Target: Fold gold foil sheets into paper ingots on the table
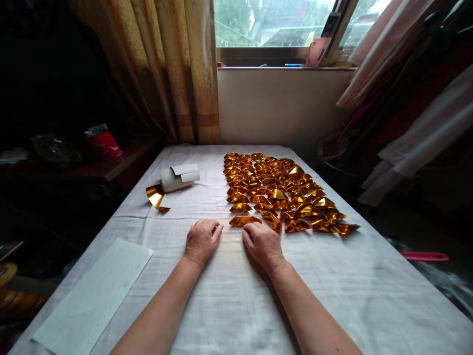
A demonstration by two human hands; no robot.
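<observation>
My left hand (203,240) rests on the white-covered table (229,296) with its fingers curled in, and nothing shows in it. Just in front of the folded gold foil pieces lies my right hand (263,242), also curled closed, nothing visible in it. Its knuckles are close to the nearest foil piece (244,220); whether they touch I cannot tell. Rows of these shiny folded pieces (279,195), shaped like small ingots, cover the table's far right part. Toward the far left lie a rolled bundle of pale paper (180,178) and a curled gold foil sheet (156,197).
A flat pale sheet of paper (94,296) lies at the table's left edge. Beyond the far edge are a curtain (181,74) and a window. Hanging clothes (424,133) crowd the right side. A dark side table on the left carries a red packet (104,142).
</observation>
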